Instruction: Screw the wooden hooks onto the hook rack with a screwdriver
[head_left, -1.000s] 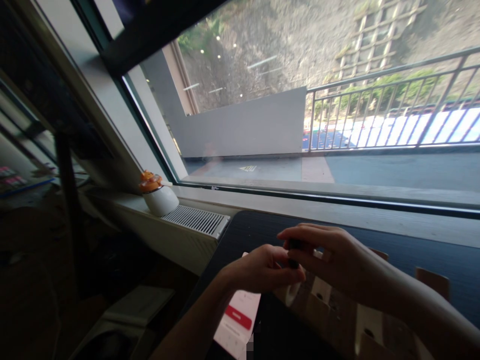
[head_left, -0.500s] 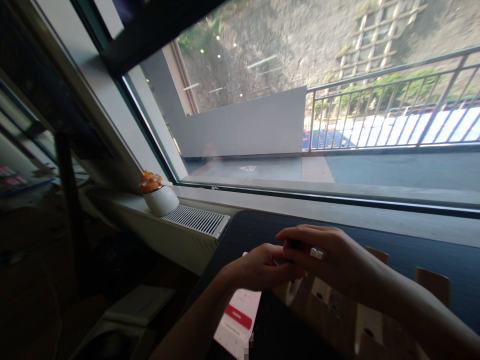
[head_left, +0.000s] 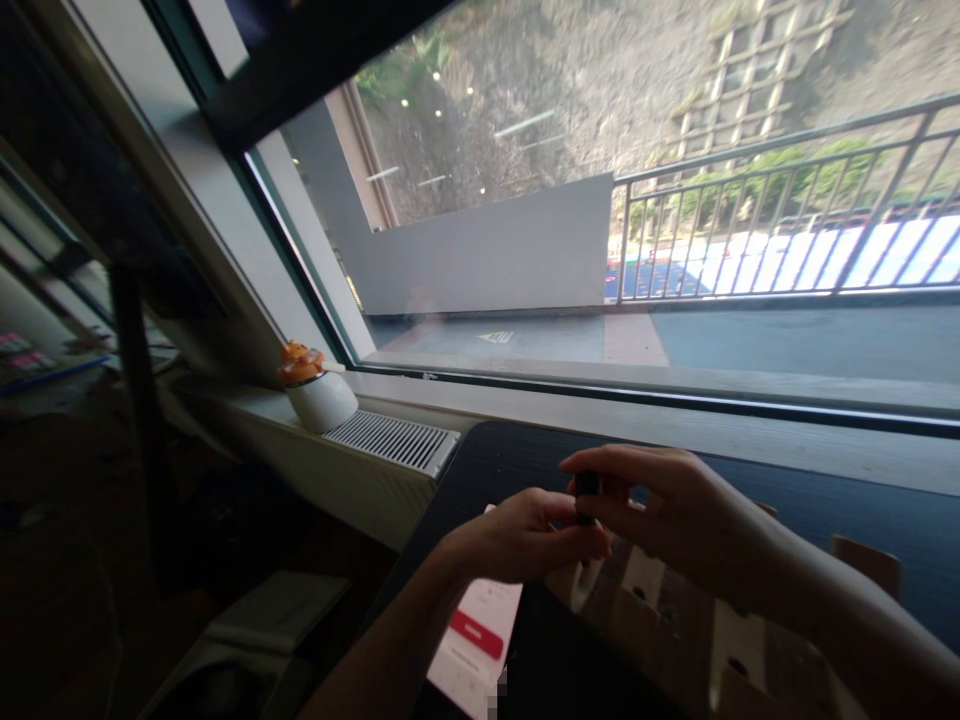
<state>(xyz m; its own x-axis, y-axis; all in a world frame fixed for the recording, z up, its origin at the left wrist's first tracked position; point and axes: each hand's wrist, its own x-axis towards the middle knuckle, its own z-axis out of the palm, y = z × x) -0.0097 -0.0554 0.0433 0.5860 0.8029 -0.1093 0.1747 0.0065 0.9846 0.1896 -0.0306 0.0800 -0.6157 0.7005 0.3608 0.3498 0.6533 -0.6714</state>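
Note:
Near the middle of the dark table, both hands meet around a small black object [head_left: 588, 487]. My right hand [head_left: 651, 490] pinches its upper part between thumb and fingers. My left hand [head_left: 534, 532] is closed around its lower end, which the fingers partly hide. Beneath and to the right of the hands lies a wooden piece [head_left: 675, 620] with round holes and lighter strips. A pale ring [head_left: 585, 585] sits at its left end, just below the fingers. Under my left wrist is a lit phone screen [head_left: 477, 630] with a red band.
The dark table [head_left: 502, 455] borders a window sill [head_left: 480, 397]. A white pot with an orange top [head_left: 321, 395] stands left, beside a vent grille [head_left: 394, 440]. A small wooden upright [head_left: 866, 570] is at the right. White boxy things [head_left: 277, 610] lie lower left.
My right hand has shifted slightly right and turned, so more of the black object shows, now upright between the hands. My left hand has hardly moved.

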